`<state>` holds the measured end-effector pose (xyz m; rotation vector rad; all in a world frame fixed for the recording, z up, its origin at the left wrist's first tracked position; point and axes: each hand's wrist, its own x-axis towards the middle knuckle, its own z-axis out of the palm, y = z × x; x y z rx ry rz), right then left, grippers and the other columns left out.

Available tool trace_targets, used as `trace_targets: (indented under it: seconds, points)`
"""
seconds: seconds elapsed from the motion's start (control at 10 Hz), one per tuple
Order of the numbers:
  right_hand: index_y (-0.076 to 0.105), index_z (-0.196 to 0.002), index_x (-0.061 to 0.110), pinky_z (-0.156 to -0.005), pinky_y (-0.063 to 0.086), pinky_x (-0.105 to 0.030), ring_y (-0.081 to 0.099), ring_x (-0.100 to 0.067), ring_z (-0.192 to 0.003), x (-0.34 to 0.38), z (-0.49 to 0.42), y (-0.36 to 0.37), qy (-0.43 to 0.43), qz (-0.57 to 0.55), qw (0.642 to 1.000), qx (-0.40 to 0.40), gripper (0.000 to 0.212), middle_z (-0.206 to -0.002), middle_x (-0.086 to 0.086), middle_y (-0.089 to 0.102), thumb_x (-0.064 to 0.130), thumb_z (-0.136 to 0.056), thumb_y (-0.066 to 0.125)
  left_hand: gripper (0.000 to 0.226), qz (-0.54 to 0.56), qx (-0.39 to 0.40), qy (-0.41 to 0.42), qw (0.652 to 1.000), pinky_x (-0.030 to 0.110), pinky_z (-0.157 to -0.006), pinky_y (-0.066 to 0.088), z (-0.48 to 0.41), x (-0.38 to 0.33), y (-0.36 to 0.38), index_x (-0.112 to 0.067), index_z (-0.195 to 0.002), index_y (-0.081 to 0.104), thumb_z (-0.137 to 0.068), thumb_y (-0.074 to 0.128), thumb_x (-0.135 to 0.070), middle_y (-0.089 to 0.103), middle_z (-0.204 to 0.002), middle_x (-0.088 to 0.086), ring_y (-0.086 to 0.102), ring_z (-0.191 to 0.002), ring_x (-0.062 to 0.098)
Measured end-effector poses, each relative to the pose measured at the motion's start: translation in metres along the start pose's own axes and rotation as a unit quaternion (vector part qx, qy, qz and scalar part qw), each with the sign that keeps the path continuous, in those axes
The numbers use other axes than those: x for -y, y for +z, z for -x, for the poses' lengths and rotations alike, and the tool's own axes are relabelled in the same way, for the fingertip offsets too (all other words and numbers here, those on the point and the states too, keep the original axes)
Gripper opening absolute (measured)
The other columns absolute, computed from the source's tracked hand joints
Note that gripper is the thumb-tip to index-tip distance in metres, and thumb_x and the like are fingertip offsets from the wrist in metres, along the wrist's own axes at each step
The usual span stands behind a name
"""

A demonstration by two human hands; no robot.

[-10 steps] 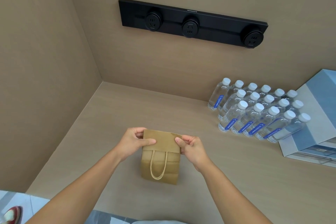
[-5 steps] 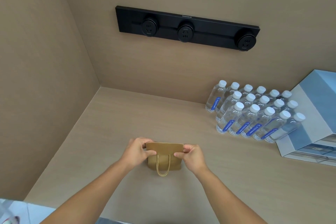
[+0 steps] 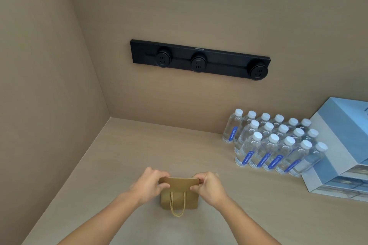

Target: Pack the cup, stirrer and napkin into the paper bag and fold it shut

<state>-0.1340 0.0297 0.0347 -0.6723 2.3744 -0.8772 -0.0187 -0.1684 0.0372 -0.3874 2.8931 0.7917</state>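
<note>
A small brown paper bag (image 3: 179, 195) stands upright on the beige counter (image 3: 139, 145), its top folded over toward me and a rope handle hanging down its front. My left hand (image 3: 150, 184) pinches the left end of the folded top. At the right end my right hand (image 3: 209, 186) pinches the fold the same way. The cup, stirrer and napkin are not visible; the folded top hides the bag's inside.
Several water bottles with white caps (image 3: 272, 143) stand in rows at the right. Stacked blue and white boxes (image 3: 342, 149) sit beyond them at the right edge. A black socket strip (image 3: 199, 59) is fixed to the back wall. A side wall closes the left.
The bag's top has been folded lower, so the bag looks shorter. Both hands stayed on the fold's ends. The view tilted up, showing more wall.
</note>
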Motion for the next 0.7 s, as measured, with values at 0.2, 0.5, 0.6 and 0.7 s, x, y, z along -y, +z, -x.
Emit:
trace_targets:
  seconds: [0.2,0.5,0.6,0.7]
  points:
    - [0.077,-0.097,0.025,-0.081,0.052,-0.02,0.064,-0.017,-0.086,0.034,0.002,-0.005,-0.056,0.1,0.993,0.033,0.02,-0.085,0.002,0.076,0.017,-0.081,0.068,0.025,-0.141,-0.018,0.03,0.989,0.033,-0.082,0.048,0.001,-0.019,-0.009,-0.03,-0.105,0.062,-0.082,0.062,-0.042,0.07,-0.104,0.0,0.062,-0.103,0.024]
    - [0.071,-0.107,0.03,-0.085,0.055,-0.028,0.068,-0.027,-0.102,0.062,0.007,-0.028,-0.104,0.216,0.971,0.024,0.031,-0.106,-0.003,0.076,0.021,-0.08,0.06,0.024,-0.155,0.0,0.054,0.986,0.033,-0.084,0.047,-0.009,-0.041,-0.035,-0.028,-0.101,0.063,-0.081,0.062,-0.041,0.071,-0.106,-0.001,0.062,-0.106,0.025]
    - [0.073,-0.109,0.027,-0.089,0.052,-0.025,0.069,-0.022,-0.105,0.069,0.003,-0.034,-0.128,0.235,0.963,0.039,0.032,-0.109,0.001,0.076,0.019,-0.08,0.061,0.028,-0.148,0.022,0.059,0.987,0.031,-0.087,0.047,-0.016,-0.054,-0.049,-0.028,-0.105,0.066,-0.08,0.068,-0.04,0.072,-0.109,-0.005,0.063,-0.107,0.022]
    - [0.074,-0.108,0.025,-0.088,0.051,-0.022,0.069,-0.018,-0.104,0.084,-0.001,-0.045,-0.13,0.249,0.959,0.037,0.031,-0.106,0.003,0.077,0.017,-0.08,0.064,0.029,-0.152,0.015,0.055,0.987,0.031,-0.085,0.048,-0.025,-0.065,-0.068,-0.028,-0.105,0.068,-0.078,0.068,-0.038,0.073,-0.109,-0.006,0.064,-0.105,0.023]
